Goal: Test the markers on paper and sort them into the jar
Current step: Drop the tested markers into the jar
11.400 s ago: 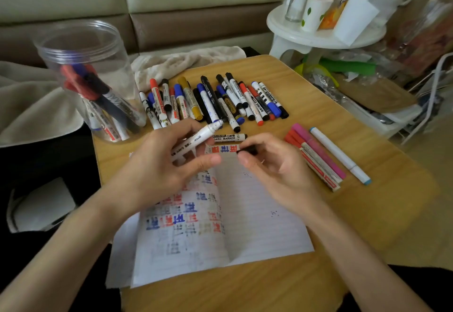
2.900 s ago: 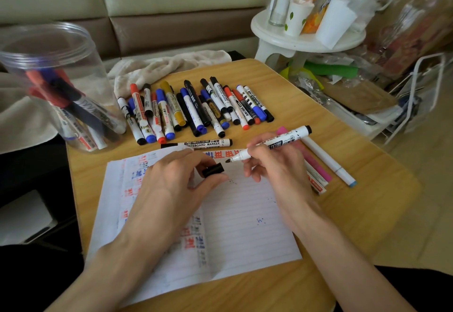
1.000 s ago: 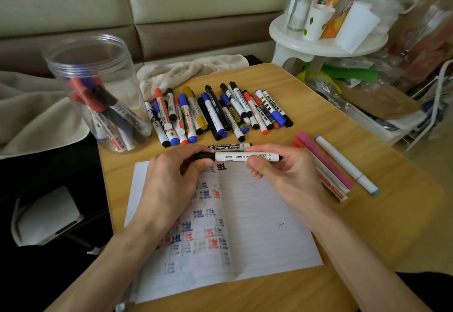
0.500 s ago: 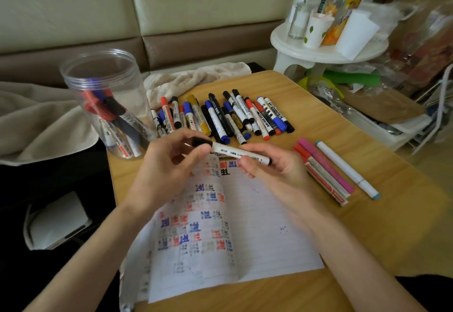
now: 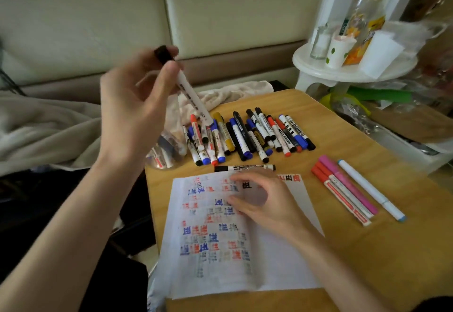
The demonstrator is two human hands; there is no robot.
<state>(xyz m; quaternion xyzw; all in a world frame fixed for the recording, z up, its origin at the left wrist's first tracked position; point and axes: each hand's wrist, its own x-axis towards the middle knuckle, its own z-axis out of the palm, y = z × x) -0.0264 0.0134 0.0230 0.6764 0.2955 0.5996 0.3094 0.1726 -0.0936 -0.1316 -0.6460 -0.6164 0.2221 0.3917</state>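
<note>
**Capped marker held high over a half-hidden jar**

The surface (image 5: 367, 250) is small, and its left edge runs just beside the jar. Anything that misses on that side probably goes over the edge.

The paper (image 5: 269, 270) reaches that same left edge. The right hand (image 5: 267, 204) rests on it with fingers loosely curved, holding nothing. If that hand lifts while the other arm swings past, the sheet could slide.

The jar (image 5: 166, 150) stands at the far-left corner, mostly hidden behind the raised arm. Only its blurred lower wall and the markers inside show. Its mouth is out of sight, so I cannot tell whether the drop is lined up. It looks like light, clear plastic, and a knock from the wrist could tip it toward the edge.

The row (image 5: 245, 135) of loose markers lies just right of the jar. Their barrels are round, so a brush from the arm could roll them and mix tested with untested.

The marker (image 5: 192, 98) is in the left hand (image 5: 132, 115), pinched near its top between thumb and fingers. Its tail hangs down over the near end of the row. The grip is high and light, so the marker may swing, drop short and land among the row.

The cap (image 5: 163, 53) is on, but I cannot tell whether it is fully seated. A loose one would let the tip dry out in the jar.
</note>
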